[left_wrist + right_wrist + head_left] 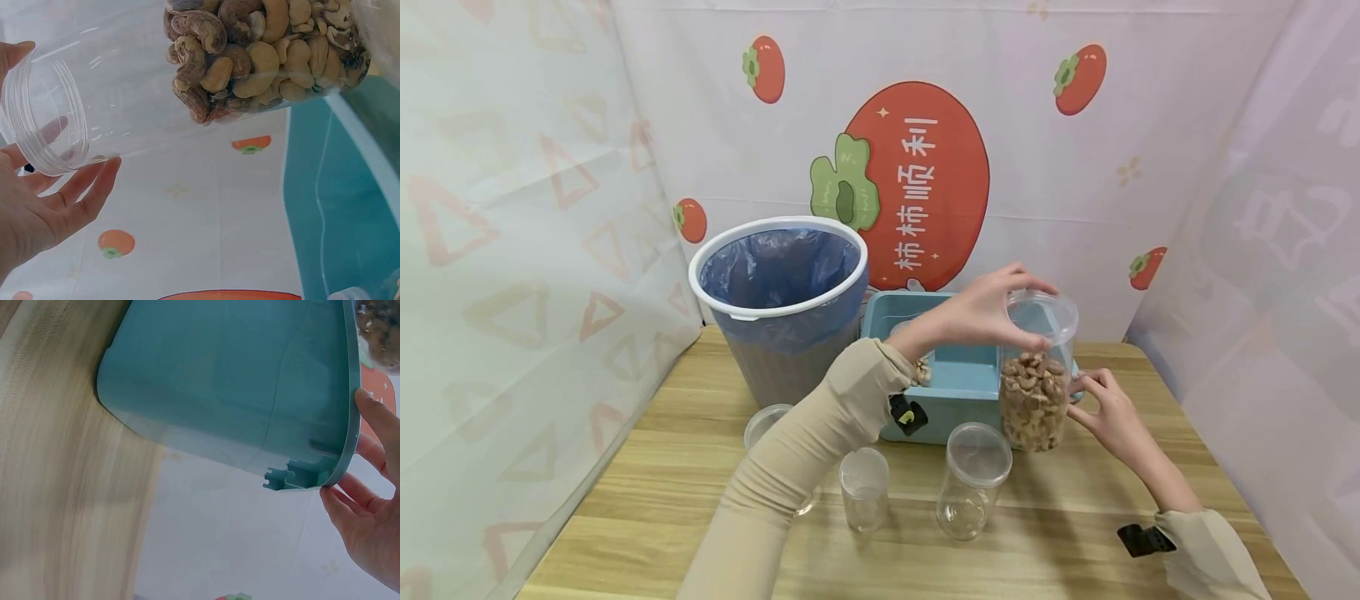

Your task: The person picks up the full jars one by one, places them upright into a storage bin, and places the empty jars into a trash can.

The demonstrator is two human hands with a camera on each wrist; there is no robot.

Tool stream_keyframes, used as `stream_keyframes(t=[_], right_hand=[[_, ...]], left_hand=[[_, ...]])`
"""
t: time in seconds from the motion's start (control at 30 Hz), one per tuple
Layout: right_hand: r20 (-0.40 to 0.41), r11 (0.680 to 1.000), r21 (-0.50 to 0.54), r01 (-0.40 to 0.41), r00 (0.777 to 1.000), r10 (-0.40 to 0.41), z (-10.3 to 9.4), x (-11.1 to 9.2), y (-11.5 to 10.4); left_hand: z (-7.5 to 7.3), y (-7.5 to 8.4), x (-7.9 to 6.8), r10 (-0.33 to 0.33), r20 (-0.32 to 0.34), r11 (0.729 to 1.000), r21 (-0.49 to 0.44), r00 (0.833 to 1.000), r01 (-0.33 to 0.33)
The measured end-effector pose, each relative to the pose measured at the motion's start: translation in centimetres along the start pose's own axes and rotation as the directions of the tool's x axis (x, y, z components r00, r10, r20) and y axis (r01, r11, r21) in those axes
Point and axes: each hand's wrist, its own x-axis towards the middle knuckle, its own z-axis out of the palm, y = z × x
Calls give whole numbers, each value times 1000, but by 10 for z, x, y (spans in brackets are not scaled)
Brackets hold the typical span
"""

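A tall clear jar (1037,392) stands out in front of the right part of a teal storage bin (958,412), its lower half filled with cashews (269,56). My left hand (973,308) grips the jar round its clear lidded top, thumb on one side and fingers on the other. At the bin's right end, my right hand (1108,417) pinches the rim between thumb and fingers, as the right wrist view shows. Inside the bin, a clear container with pale nuts (922,371) is partly hidden by the left forearm.
A trash can (778,354) lined with a blue bag stands left of the bin. On the wooden table (647,492) in front are a lidded clear jar (973,483), a smaller clear jar (865,500) and another (767,417) half hidden by the left sleeve.
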Motion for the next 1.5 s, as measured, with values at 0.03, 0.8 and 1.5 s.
stream_keyframes(t=[0.03,0.8,1.5], right_hand=[[4,1000,5,-5,1000,5,0,0,0],[-53,999,39,20,998,-18,2,1,3],[-49,999,35,-1,999,3,2,0,1]], left_hand=[[-4,1,0,-6,-3,1000,-7,1000,6],[-21,-14,2,-179,-253,953,196,951,232],[24,-76,1,-271,-173,931,204,947,303]])
